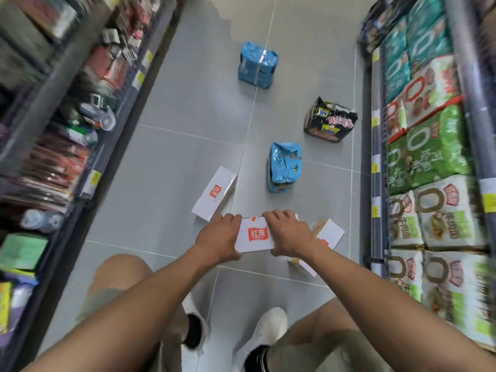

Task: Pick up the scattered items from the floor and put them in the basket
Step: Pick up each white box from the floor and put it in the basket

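White cardboard box with a red square logo (pixel 255 237) sits at the near middle of the aisle, clasped from both ends: the left hand (pixel 218 237) curls its fingers over the far edge at the left end, and the right hand (pixel 288 234) grips the right end the same way. Whether the box touches the grey tiled floor (pixel 174 146) I cannot tell. A second white box of the same kind (pixel 214 193) lies flat on the floor just left and beyond, and a third white box with a yellow end (pixel 328 232) lies just right, partly hidden by the right wrist. Farther off stand a blue plastic multipack (pixel 284 167), a black plastic multipack (pixel 330 120) to its far right, and another blue multipack (pixel 257 65) farthest away. Stocked shelves (pixel 429 157) line both sides
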